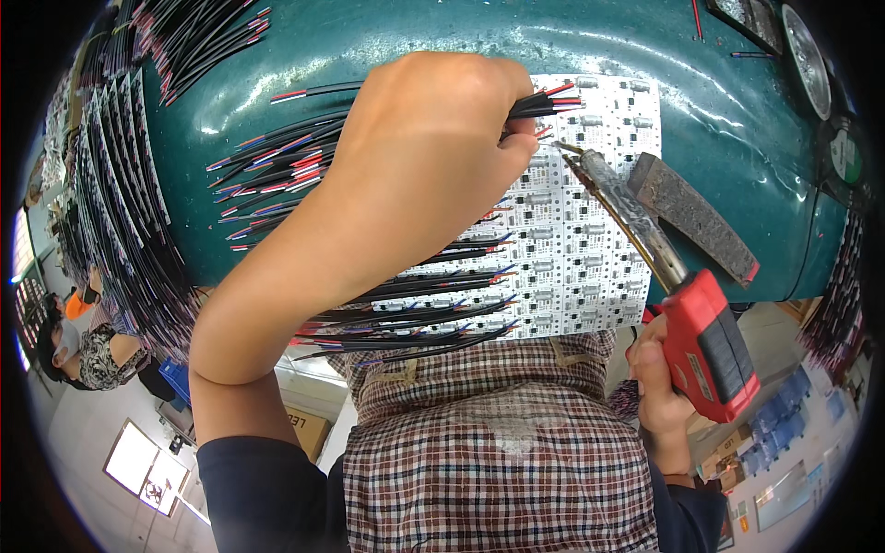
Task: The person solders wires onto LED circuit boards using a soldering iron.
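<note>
My left hand (447, 115) reaches over a white circuit board panel (585, 267), its fingers closed round a bunch of black cables (525, 107) with red and white wire ends. My right hand (656, 382) grips the red and black handle of a soldering gun (708, 346). The gun's thin tip points at the board, close to my left fingertips. Whether the tip touches a wire is too small to tell. Rows of black cables (452, 281) lie across the left part of the panel, their bared ends on its small grey and black parts.
A dark grey block (696, 221) lies right of the panel on the green table (240, 55). Cable-covered panels (115, 184) are stacked at the left, with loose cables (198, 37) behind. A round metal dish (805, 60) stands far right. Another person (92, 346) is at the left.
</note>
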Available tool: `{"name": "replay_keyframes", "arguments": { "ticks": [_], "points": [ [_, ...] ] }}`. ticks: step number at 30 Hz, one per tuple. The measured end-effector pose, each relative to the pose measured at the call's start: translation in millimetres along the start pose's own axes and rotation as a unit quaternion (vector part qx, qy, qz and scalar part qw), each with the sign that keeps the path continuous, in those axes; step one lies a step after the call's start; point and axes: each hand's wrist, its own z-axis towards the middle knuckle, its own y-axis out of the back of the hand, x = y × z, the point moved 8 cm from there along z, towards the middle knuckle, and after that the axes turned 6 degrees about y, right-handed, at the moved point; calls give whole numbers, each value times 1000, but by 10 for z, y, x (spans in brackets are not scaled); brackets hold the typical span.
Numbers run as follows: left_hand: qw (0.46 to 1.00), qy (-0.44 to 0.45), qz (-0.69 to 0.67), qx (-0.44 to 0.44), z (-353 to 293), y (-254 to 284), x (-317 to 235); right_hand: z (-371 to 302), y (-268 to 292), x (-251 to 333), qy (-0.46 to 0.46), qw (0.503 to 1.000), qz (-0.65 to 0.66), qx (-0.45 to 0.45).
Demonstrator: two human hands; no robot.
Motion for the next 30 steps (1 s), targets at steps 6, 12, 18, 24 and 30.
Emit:
{"name": "replay_keyframes", "arguments": {
  "ticks": [6,12,18,24,30],
  "points": [
    [1000,2,9,-1,-12,-15,17,-30,77,-101,11,997,68,-42],
    [999,-9,-42,-2,-36,25,-22,-15,76,-93,11,994,94,-53],
    [993,45,-101,34,-20,-15,145,11,64,-34,25,993,103,-59],
    [990,31,18,-137,-130,342,-67,-13,74,-54,11,990,123,-62],
    [997,24,-73,-9,-243,87,-101,-38,99,-51,22,993,97,-57]
  ]
}}
